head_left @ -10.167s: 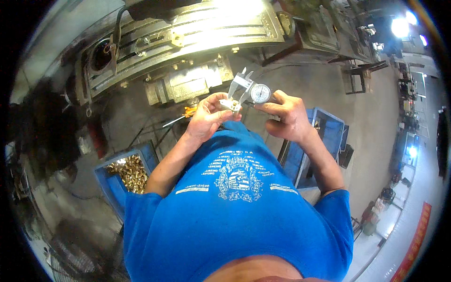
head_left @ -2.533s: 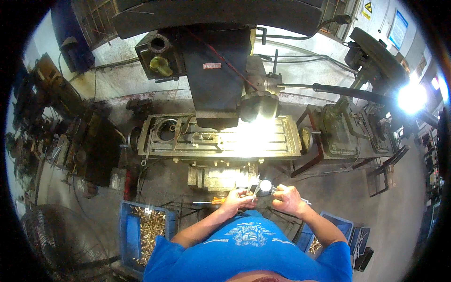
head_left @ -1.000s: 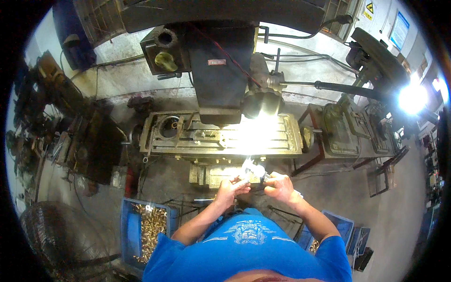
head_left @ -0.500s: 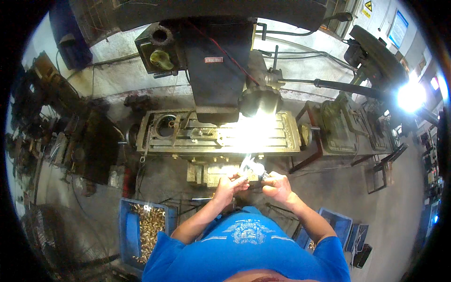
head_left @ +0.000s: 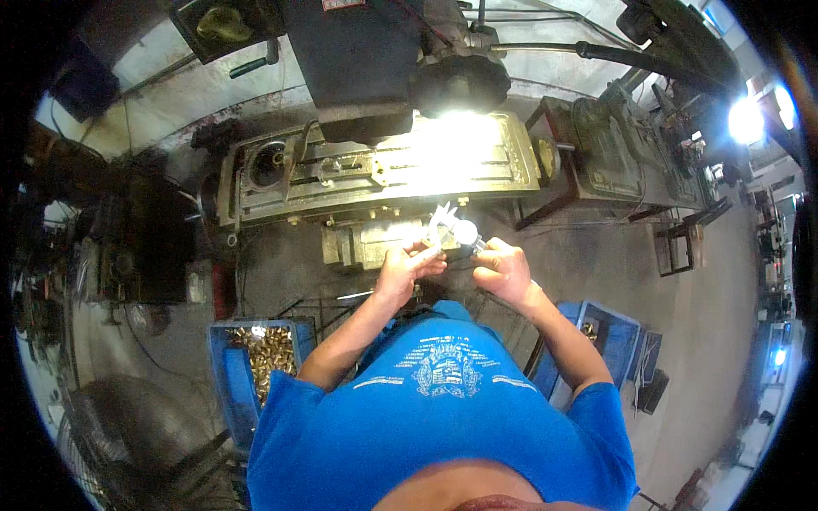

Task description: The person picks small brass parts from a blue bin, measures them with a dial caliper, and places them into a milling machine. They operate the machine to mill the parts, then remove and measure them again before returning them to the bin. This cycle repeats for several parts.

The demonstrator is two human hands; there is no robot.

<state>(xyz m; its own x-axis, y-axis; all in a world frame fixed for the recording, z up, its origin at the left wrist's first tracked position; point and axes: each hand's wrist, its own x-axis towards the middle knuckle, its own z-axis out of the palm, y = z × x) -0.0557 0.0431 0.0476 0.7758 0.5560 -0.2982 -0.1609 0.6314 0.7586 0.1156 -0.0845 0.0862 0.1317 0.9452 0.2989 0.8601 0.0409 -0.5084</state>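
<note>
Two hands meet in front of the person's chest over a dial caliper (head_left: 456, 228), which sits raised between them just below the brightly lit machine table (head_left: 383, 170). From the left, a blue crate (head_left: 223, 375) on the floor holds a heap of small brass parts (head_left: 271, 353), well apart from the hands. The left hand (head_left: 407, 268) has its fingers pinched together at the caliper's lower end, seemingly around a small piece, though glare hides what it is. The right hand (head_left: 504, 271) is closed around the caliper's beam, thumb near the round dial. Judging by this, a measurement is in hand and not finished: the tool is up and gripped, nothing set down. To the right, a second blue crate (head_left: 609, 328) stands by the person's hip, its contents mostly hidden. The milling machine's dark head (head_left: 375, 60) looms above the work, and its lamp washes out the caliper's jaws, so their opening cannot be told.
</note>
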